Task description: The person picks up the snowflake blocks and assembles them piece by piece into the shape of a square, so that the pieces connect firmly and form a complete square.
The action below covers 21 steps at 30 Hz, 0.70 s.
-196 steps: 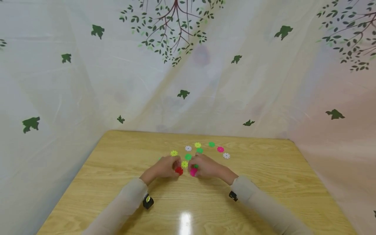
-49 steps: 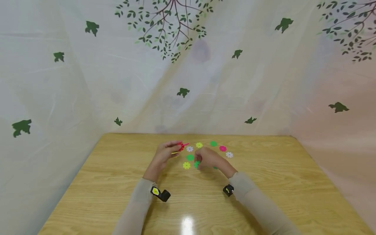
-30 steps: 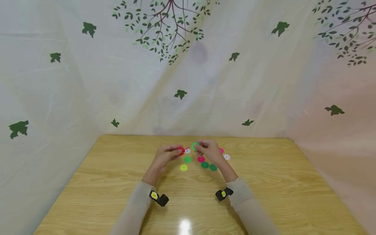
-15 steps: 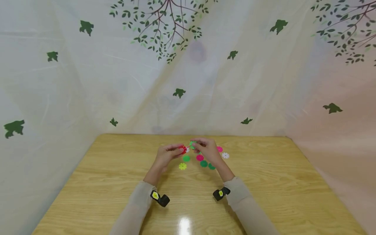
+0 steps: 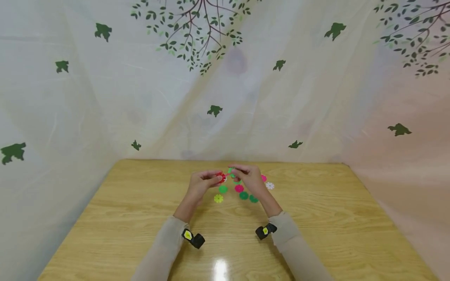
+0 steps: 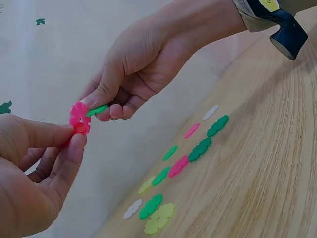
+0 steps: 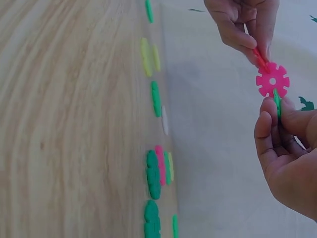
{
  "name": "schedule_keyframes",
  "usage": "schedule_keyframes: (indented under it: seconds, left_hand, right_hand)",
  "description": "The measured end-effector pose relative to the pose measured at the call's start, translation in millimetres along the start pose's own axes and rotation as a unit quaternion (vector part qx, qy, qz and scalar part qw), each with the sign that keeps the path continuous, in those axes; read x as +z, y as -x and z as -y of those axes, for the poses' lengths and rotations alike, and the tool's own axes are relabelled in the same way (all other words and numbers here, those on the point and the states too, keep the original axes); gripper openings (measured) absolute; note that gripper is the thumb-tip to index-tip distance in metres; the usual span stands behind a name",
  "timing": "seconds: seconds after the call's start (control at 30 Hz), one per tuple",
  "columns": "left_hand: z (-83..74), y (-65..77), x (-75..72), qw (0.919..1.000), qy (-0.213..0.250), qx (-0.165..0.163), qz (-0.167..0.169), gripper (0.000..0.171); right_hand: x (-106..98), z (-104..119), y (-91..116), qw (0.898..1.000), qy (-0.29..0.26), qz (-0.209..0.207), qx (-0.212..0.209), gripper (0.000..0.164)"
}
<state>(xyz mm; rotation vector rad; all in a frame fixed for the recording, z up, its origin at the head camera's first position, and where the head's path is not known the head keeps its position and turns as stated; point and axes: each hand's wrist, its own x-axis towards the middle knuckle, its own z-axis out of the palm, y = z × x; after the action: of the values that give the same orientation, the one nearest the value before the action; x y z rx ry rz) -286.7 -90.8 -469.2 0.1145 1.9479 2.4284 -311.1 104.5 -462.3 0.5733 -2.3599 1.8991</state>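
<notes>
I see the green disc [image 7: 278,105], a second ago apart from the pink disc [image 7: 281,78], now at its rim, above the counter [image 5: 105,226]: a third piece joining, I judge; seating unclear. The left hand [image 5: 201,185] pinches the red disc [image 7: 260,58] opposite; the right hand [image 5: 250,182] pinches the green.

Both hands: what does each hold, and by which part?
Left hand pinches the red disc, right hand the green disc, both by their flat faces.

Beige sleeves [image 5: 159,249], yellow-marked black wrist cameras [image 5: 198,240]
</notes>
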Motion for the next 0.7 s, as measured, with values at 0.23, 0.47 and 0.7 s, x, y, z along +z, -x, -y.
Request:
schedule_keyframes:
  seconds: [0.23,0.47,0.7]
  left_hand:
    - [5.1,-0.8,-0.2,0.9976,-0.058,-0.027,0.029,0.031]
    - [9.9,-1.7,0.4,0.9946,-0.076,-0.07,0.013,0.032]
    - [11.6,-1.7,-2.0,0.993,-0.078,-0.089,-0.006,0.026]
  right_hand:
    - [0.0,-1.2,-0.1,0.999,0.037,0.032,-0.009,0.024]
    - [5.7,-0.6,2.1,1.0,0.009,0.017,-0.002,0.018]
    - [0.5,-0.2,0.0,0.997,0.03,0.065,0.017,0.024]
